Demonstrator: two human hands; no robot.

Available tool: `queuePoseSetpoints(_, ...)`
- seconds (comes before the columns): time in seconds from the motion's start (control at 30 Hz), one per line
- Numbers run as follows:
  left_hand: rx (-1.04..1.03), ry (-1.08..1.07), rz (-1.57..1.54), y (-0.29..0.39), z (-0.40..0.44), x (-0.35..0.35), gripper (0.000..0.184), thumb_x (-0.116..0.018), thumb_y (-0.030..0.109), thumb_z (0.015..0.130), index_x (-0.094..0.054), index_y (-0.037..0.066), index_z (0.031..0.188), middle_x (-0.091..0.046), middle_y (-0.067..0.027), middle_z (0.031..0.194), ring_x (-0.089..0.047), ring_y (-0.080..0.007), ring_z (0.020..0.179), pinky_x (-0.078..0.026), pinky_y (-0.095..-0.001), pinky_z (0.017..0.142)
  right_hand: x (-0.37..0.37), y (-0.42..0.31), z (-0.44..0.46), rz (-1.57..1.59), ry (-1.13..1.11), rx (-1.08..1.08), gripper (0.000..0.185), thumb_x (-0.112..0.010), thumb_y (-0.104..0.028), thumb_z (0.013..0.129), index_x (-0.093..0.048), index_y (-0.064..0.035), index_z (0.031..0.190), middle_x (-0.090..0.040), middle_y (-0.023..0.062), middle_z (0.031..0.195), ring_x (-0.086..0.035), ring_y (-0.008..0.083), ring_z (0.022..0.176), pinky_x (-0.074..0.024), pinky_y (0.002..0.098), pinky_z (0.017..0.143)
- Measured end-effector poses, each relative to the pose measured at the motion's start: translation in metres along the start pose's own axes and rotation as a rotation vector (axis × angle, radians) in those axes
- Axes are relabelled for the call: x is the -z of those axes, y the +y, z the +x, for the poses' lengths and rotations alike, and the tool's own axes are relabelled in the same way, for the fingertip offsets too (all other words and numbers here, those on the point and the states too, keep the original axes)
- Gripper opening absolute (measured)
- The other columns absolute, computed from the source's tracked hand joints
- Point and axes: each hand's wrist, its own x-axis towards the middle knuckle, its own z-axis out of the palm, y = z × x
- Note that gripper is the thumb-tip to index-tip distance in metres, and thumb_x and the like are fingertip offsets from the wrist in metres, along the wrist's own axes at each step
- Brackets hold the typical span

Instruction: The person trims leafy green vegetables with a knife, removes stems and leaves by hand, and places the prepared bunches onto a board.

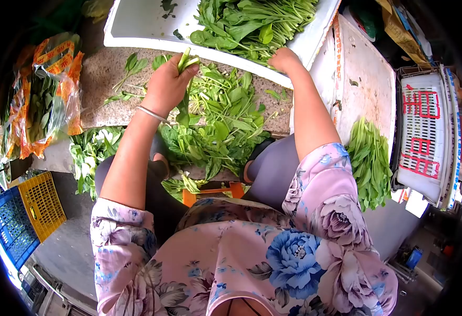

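Observation:
My left hand [166, 87], with a bangle at the wrist, is closed around a few leafy green stalks [187, 60]. Their pale cut ends point up and the leaves hang below the fist. My right hand [287, 59] reaches over the near wall of a white foam box [136, 23]. Its fingers are curled in at the lower edge of the bundled leafy greens [252, 23] there, pinching some of them; the fingertips are partly hidden. Loose greens [220, 110] lie in a heap on the stone ledge below both hands and spill down between my knees.
An orange-printed plastic bag [57, 79] with greens inside lies at left. Yellow [42, 205] and blue crates [12, 226] stand lower left. On the right are a dirty white foam lid [365, 79], a hanging bunch of greens [369, 163] and a white basket [423, 131] with red marks.

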Motion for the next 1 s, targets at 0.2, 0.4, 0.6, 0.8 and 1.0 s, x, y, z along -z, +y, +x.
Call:
queuePoseSetpoints(0.2, -0.051, 0.023, -0.067, 0.003, 0.001, -0.003, 0.028, -0.057, 0.027, 0.085, -0.056, 0.002, 0.098, -0.061, -0.0141, 0.074, -0.058, -0.0275, 0.067, -0.045, -0.0354, 0.062, 0.0, 0.005, -0.001, 0.112, 0.02, 0.103, 0.034, -0.061, -0.031, 0.077, -0.061, -0.0015, 0.094, -0.06, 0.019, 0.1, -0.059, 0.0295, 0.091, -0.0458, 0.0358, 0.079)
queuePoseSetpoints(0.4, 0.026, 0.067, -0.1, 0.002, 0.001, 0.004, 0.025, -0.055, 0.023, 0.085, -0.056, 0.001, 0.097, -0.064, -0.011, 0.074, -0.061, -0.0242, 0.068, -0.046, -0.0344, 0.063, 0.014, 0.022, -0.007, 0.361, 0.225, 0.209, 0.026, -0.067, -0.026, 0.075, -0.061, -0.0043, 0.089, -0.063, 0.0085, 0.077, -0.059, 0.0176, 0.066, -0.0458, 0.0312, 0.066)
queuePoseSetpoints(0.6, 0.026, 0.118, -0.139, 0.003, 0.005, 0.004, 0.028, -0.059, 0.025, 0.082, -0.056, -0.001, 0.092, -0.063, -0.0104, 0.071, -0.059, -0.0225, 0.062, -0.046, -0.032, 0.061, 0.062, -0.005, -0.079, 0.965, 0.301, 0.341, 0.025, -0.066, -0.016, 0.077, -0.061, 0.0022, 0.093, -0.065, 0.0072, 0.075, -0.061, 0.0092, 0.065, -0.0425, 0.0209, 0.051)
queuePoseSetpoints(0.8, -0.111, 0.333, -0.097, 0.018, 0.002, 0.007, 0.017, -0.066, 0.018, 0.079, -0.06, 0.002, 0.081, -0.061, -0.003, 0.067, -0.054, -0.0083, 0.06, -0.044, -0.0236, 0.055, 0.066, -0.019, -0.123, 1.279, 0.238, 0.498, 0.029, -0.069, -0.019, 0.076, -0.061, 0.0029, 0.093, -0.062, 0.0076, 0.072, -0.056, 0.0076, 0.06, -0.0357, 0.0163, 0.043)
queuePoseSetpoints(1.0, -0.052, 0.185, 0.146, 0.034, -0.013, 0.016, 0.012, -0.062, 0.016, 0.078, -0.066, 0.011, 0.088, -0.065, -0.0058, 0.074, -0.06, -0.0142, 0.061, -0.046, -0.0267, 0.058, 0.04, -0.055, -0.134, 0.912, -0.031, 0.598, 0.023, -0.068, -0.018, 0.077, -0.063, 0.0027, 0.086, -0.059, 0.0023, 0.067, -0.052, 0.0069, 0.057, -0.0428, 0.0203, 0.054)
